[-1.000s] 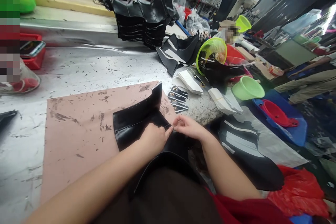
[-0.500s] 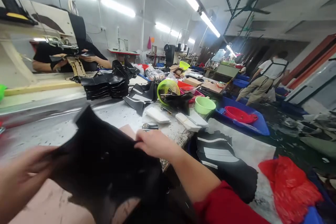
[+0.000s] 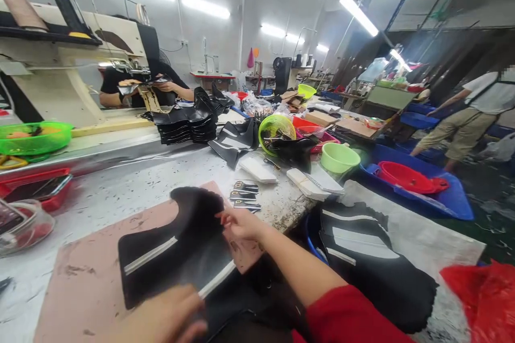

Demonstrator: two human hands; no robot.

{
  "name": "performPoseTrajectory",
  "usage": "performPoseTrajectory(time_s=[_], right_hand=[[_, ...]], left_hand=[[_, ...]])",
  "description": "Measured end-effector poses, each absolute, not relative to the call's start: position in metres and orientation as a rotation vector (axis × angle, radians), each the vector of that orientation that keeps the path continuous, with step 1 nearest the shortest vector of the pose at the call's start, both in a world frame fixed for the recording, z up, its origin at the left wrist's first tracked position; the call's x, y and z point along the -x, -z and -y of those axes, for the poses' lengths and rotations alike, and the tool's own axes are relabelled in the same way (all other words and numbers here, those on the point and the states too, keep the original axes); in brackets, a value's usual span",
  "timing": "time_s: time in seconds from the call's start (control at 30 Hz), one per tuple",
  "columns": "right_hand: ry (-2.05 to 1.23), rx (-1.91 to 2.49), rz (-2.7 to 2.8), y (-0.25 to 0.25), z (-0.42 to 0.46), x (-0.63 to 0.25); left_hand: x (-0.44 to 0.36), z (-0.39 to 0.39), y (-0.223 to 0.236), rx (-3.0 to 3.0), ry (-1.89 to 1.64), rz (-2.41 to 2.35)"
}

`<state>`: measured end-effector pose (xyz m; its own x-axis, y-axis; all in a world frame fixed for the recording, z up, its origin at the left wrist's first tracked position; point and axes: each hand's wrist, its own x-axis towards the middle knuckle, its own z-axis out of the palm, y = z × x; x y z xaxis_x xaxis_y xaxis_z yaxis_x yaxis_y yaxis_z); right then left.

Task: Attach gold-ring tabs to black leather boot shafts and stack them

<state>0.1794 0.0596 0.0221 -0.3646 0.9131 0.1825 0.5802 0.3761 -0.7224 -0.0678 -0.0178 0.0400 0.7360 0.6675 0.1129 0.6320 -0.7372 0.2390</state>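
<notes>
A black leather piece (image 3: 177, 257) with white stripes lies spread on a pink cutting mat (image 3: 80, 284) in front of me. My right hand (image 3: 239, 223) pinches its far right edge, fingers closed on the leather. My left hand (image 3: 171, 317) rests at the bottom of the view on the piece's near edge by a white stripe; its fingers are curled and blurred. Small black tabs with metal buckles (image 3: 244, 195) lie just beyond my right hand.
A stack of black leather pieces (image 3: 185, 123), green baskets (image 3: 276, 127) and a green bowl (image 3: 340, 157) stand farther along the grey worktable (image 3: 132, 182). A red tray (image 3: 38, 187) sits at left. A person sews across the table; another stands at right by blue bins (image 3: 418, 193).
The black piece, held up in the air half a second ago, now lies flat on the pink mat with its striped side up. My left hand has dropped to its near edge.
</notes>
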Motion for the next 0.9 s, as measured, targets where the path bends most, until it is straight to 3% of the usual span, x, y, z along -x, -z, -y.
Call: performPoseTrajectory(time_s=[0.1, 0.3, 0.47, 0.9], right_hand=[[-0.68, 1.507, 1.977, -0.024, -0.071, -0.203], [-0.27, 2.089, 1.639, -0.035, -0.132, -0.26], [-0.127, 2.43, 1.538, -0.027, -0.165, -0.283], [0.0, 2.529, 1.577, -0.038, -0.172, -0.266]], left_hand=[[0.059, -0.001, -0.036, -2.798, -0.357, -1.06], [0.059, 0.001, 0.016, -3.01, -0.413, -1.154], [0.06, 0.009, 0.021, -3.06, -0.372, -1.119], [0.061, 0.004, 0.028, -2.996, -0.518, -1.158]])
